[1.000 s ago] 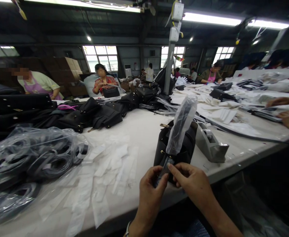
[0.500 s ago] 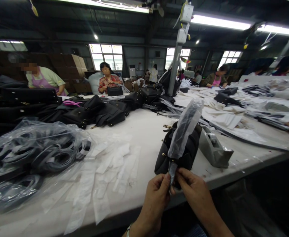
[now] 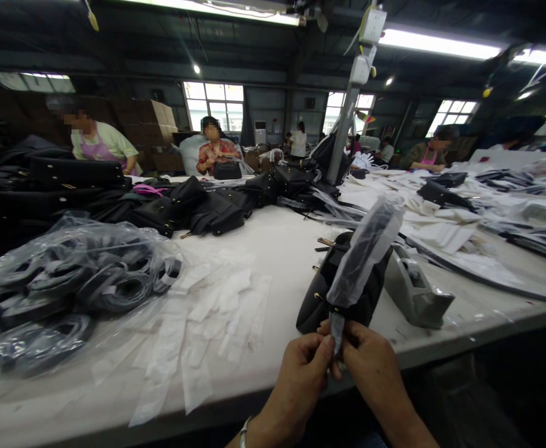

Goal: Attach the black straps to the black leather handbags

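Note:
A black bag (image 3: 314,302) with gold-coloured hardware stands near the table's front edge. A clear plastic sleeve (image 3: 366,252) wraps a dark strap on the bag and rises up and to the right. The sleeve's narrow lower end comes down to my fingers. My left hand (image 3: 303,367) pinches that end between thumb and forefinger. Against its other side, my right hand (image 3: 370,358) is closed, its fingertips partly hidden behind the plastic. Just right of the bag sits a grey tape dispenser (image 3: 415,295).
Coiled dark straps in a clear plastic bag (image 3: 91,274) lie at left. Loose white plastic strips (image 3: 193,330) cover the table beside them. Black bags (image 3: 217,208) are heaped behind, near a grey post (image 3: 345,130). White sheets and straps (image 3: 450,230) spread at right. Several people work beyond.
The view has swung slightly left, so things sit farther right. Both hands stay on the sleeve's lower end, my right fingers now closer around it. The co-worker's hand at far right has left view.

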### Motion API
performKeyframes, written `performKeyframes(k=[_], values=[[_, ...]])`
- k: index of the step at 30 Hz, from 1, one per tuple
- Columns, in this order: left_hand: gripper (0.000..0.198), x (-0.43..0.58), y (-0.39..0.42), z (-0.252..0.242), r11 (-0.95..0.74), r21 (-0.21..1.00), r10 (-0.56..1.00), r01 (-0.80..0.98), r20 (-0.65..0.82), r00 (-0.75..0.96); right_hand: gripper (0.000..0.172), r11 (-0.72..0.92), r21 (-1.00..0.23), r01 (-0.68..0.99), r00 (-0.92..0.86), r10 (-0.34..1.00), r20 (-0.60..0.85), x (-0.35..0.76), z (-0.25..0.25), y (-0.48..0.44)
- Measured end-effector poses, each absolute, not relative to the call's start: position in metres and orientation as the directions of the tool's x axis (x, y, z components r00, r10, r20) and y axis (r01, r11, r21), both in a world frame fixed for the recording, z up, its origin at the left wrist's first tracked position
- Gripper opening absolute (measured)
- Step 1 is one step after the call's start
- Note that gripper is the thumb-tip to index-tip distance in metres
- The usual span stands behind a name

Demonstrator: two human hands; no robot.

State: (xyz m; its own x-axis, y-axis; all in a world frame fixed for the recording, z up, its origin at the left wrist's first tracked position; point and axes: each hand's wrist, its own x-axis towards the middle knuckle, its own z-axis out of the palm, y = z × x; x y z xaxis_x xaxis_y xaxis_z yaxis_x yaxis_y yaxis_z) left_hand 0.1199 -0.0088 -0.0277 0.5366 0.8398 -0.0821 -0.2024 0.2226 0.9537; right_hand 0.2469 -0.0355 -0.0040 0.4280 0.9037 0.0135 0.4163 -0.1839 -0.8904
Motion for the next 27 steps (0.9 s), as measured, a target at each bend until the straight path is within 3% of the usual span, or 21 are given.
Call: performKeyframes(k=[2,5,8,10,12,15,18,21,23,25,27], values=[[0.059,0.12,-0.008,-0.028,0.263,0.94,0.835,-0.218,-0.109,0.54,0.024,-0.183,-0.925,0.334,0.401,0.915,-0.037,0.246,-0.001,-0.034],[0.06,0.119,-0.007,-0.029,0.355,0.905,0.815,-0.235,-0.176,0.552,0.031,-0.12,-0.993,-0.016,0.264,0.957,-0.12,0.244,0.0,-0.037],[0.058,0.118,-0.009,-0.03,0.453,0.853,0.776,-0.259,-0.234,0.586,0.043,-0.159,-0.901,-0.403,0.064,0.978,-0.201,0.243,-0.001,-0.042],[0.055,0.117,-0.011,-0.031,0.508,0.811,0.748,-0.29,-0.248,0.616,0.046,-0.21,-0.819,-0.534,-0.029,0.973,-0.231,0.241,0.0,-0.043],[0.054,0.118,-0.014,-0.032,0.531,0.788,0.732,-0.313,-0.24,0.637,0.038,-0.228,-0.777,-0.587,-0.04,0.967,-0.253,0.238,0.0,-0.042],[0.056,0.12,-0.013,-0.032,0.507,0.808,0.736,-0.3,-0.225,0.638,0.026,-0.211,-0.78,-0.589,0.021,0.961,-0.276,0.233,0.002,-0.038],[0.062,0.119,-0.007,-0.029,0.385,0.889,0.791,-0.246,-0.182,0.584,0.034,-0.169,-0.878,-0.448,0.05,0.976,-0.214,0.233,0.002,-0.038],[0.06,0.111,0.002,-0.027,0.129,0.986,0.87,-0.105,-0.061,0.49,0.049,-0.081,-0.983,-0.166,0.068,0.993,-0.093,0.242,-0.006,-0.045],[0.048,0.105,0.008,-0.027,-0.074,0.996,0.905,0.056,0.043,0.423,0.053,-0.05,-0.999,-0.012,0.114,0.992,-0.052,0.254,-0.017,-0.052],[0.034,0.102,0.013,-0.028,-0.222,0.957,0.929,0.188,0.15,0.338,0.053,-0.074,-0.996,0.052,0.178,0.982,-0.063,0.268,-0.031,-0.059],[0.045,0.105,0.019,-0.029,-0.309,0.919,0.934,0.246,0.245,0.258,0.054,-0.116,-0.992,0.047,0.246,0.964,-0.101,0.281,-0.046,-0.066]])
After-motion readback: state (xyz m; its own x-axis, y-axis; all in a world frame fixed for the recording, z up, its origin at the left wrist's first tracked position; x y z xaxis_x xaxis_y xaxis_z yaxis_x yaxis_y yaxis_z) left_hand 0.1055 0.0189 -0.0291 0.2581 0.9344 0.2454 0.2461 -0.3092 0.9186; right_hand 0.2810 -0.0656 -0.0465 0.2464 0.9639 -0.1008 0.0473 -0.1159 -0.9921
